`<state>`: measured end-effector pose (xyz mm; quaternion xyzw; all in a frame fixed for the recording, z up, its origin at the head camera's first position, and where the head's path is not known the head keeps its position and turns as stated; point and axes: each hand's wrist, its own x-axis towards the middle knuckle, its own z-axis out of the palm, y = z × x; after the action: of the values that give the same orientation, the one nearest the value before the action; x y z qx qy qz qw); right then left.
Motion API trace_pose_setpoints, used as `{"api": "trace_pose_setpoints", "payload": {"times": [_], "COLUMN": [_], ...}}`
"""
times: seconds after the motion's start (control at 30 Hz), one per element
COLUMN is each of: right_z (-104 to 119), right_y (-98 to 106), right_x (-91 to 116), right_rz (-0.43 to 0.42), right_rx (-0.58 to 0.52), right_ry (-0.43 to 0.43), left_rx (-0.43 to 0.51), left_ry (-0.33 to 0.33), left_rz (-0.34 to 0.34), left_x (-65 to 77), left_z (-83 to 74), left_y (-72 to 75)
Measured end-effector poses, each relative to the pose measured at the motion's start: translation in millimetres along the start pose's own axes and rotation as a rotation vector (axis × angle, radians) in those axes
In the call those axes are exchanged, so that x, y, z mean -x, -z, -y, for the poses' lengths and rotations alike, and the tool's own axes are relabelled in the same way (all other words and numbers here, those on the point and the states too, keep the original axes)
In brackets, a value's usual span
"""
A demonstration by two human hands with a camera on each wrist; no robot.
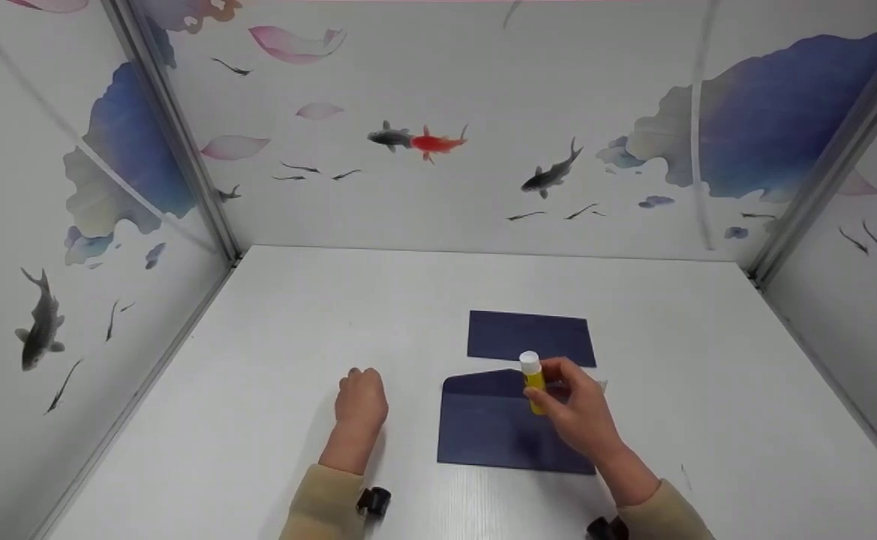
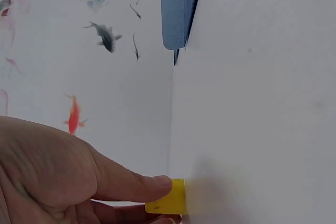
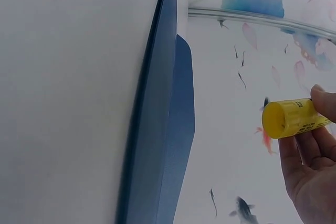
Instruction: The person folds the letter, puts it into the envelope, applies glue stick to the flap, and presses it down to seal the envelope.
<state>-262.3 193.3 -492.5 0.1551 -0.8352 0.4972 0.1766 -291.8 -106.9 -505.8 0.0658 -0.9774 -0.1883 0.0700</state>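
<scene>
In the head view, my right hand (image 1: 584, 416) grips a yellow glue stick (image 1: 534, 382) between thumb and fingers, white end up, above a dark blue envelope (image 1: 498, 431). The envelope lies with its flap (image 1: 483, 382) folded away from me. In the right wrist view, the yellow lower end of the glue stick (image 3: 294, 117) shows. My left hand (image 1: 363, 401) rests low over the table, left of the envelope. Its thumb and fingers pinch a small yellow cap (image 2: 170, 199), which the hand hides in the head view.
A dark blue rectangular piece (image 1: 532, 337) lies just beyond the envelope. A small whitish bit (image 1: 602, 385) shows beside my right hand. The white table (image 1: 258, 337) is enclosed by printed panels (image 1: 446, 202) at the back and both sides.
</scene>
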Motion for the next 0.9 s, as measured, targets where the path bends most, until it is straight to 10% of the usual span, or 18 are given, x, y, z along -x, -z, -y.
{"api": "trace_pose_setpoints", "payload": {"times": [0.27, 0.63, 0.9], "right_z": [1, 4, 7], "right_y": [-1, -1, -3], "right_x": [2, 2, 4], "right_rz": [0.021, 0.047, 0.108], "right_rx": [0.019, 0.100, 0.196], "right_ry": [-0.021, 0.091, 0.124], "left_rx": [0.085, 0.687, 0.952], "left_ry": [-0.028, -0.200, -0.243], "left_rz": [-0.010, -0.016, 0.109], "left_x": [1.6, 21.4, 37.5], "left_z": [-9.7, -53.3, -71.9], "left_y": [6.4, 11.7, 10.0]}}
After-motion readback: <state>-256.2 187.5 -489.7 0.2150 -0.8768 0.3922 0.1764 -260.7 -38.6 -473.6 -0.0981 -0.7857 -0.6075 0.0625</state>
